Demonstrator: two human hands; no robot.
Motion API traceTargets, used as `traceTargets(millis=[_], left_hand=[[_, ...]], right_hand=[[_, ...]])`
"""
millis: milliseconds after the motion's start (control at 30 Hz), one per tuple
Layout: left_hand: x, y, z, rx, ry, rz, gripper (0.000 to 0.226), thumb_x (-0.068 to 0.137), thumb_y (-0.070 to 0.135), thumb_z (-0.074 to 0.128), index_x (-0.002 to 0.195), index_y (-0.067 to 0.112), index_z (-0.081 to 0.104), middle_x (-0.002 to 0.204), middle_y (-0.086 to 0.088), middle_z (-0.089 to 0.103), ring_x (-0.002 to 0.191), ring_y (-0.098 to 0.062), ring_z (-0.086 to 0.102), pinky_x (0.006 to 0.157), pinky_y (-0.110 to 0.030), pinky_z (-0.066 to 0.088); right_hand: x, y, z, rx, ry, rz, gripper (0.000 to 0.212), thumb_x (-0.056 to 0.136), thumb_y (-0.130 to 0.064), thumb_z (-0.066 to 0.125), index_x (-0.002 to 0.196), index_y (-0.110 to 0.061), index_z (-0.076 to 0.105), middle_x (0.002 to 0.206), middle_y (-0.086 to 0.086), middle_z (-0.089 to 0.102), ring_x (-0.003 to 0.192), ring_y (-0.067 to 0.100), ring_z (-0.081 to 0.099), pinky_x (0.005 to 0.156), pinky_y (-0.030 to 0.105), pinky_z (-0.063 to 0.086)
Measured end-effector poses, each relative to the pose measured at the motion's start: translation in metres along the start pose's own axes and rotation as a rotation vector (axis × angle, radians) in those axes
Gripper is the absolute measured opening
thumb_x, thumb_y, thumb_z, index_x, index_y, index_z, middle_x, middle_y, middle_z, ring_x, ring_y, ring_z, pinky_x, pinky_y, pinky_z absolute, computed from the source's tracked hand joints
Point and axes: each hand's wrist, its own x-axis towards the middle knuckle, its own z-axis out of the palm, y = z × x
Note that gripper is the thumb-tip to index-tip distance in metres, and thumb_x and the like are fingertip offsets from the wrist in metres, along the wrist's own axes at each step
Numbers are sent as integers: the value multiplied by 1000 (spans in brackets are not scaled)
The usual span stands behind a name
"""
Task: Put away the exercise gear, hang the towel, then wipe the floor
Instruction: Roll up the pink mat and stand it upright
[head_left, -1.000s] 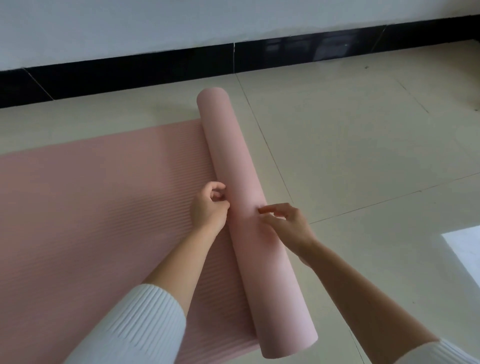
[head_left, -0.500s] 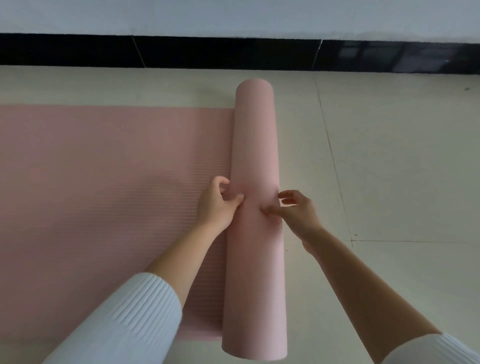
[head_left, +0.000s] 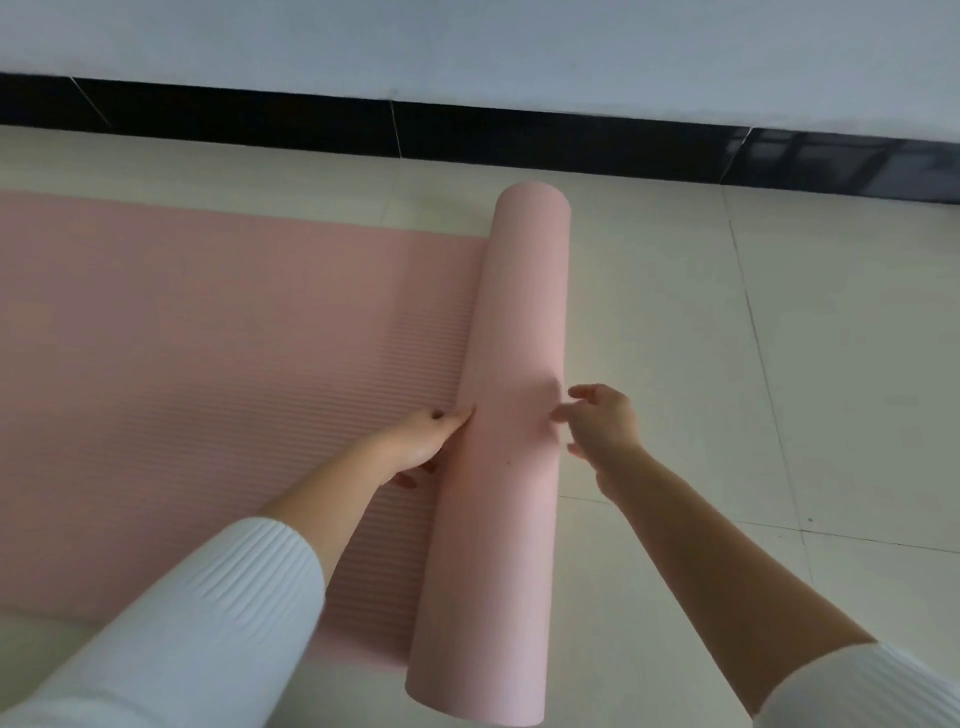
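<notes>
A pink exercise mat lies flat on the tiled floor, ribbed side up. Its right part is wound into a thick roll running from near the wall toward me. My left hand rests on the flat mat against the roll's left side. Its thumb touches the seam and its other fingers are curled under, holding nothing. At the roll's right side is my right hand, fingers spread and loosely bent, fingertips at the roll's surface. No towel is in view.
Pale floor tiles stretch to the right of the roll. A black skirting band runs along the white wall at the back. Both my forearms wear white ribbed sleeves.
The view has swung so the roll sits further right. My right hand has opened its fingers and shifted to the roll's right edge. My left hand has dropped lower against the seam.
</notes>
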Motion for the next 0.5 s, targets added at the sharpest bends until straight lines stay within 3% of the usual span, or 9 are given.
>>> traceTargets(millis=[100,167,233,300,367,500], left_hand=[[18,-11,-16,12,254,159,50,85,44,61,125,17,48,118,-5,59,101,-26,61,80,-39,51],[22,-13,-35,-20,382,232,28,81,15,66,108,14,60,96,-6,65,89,-27,65,81,-39,52],[19,-13,-55,-131,398,273,17,76,2,63,85,15,66,76,-3,65,79,-26,67,73,-35,53],[14,-16,-74,-253,342,301,11,78,7,65,74,17,67,74,-4,66,75,-25,66,67,-35,53],[8,-22,-91,-310,219,291,10,81,20,64,75,13,68,79,-5,69,74,-22,65,65,-37,53],[-2,-43,-125,-163,-7,244,16,86,35,57,83,21,65,79,4,60,76,-15,56,66,-29,43]], right_hand=[[-8,1,16,-72,-76,-26,26,89,-11,57,113,-17,65,102,0,65,81,10,57,77,35,53],[-15,-13,30,-23,-166,-40,25,87,-9,58,105,-21,71,101,-4,69,93,10,61,77,29,49],[-21,-28,49,-74,-253,-100,25,86,-5,59,100,-20,73,105,-2,71,104,12,62,86,22,43],[-30,-43,73,-134,-325,-100,25,87,-5,59,103,-17,73,107,0,72,107,12,62,83,18,40],[-34,-52,93,-107,-331,-65,24,87,-7,58,106,-16,71,103,1,74,101,13,65,81,27,43],[-40,-56,124,238,-42,85,29,88,6,52,114,-5,56,101,16,61,87,24,60,77,45,58]])
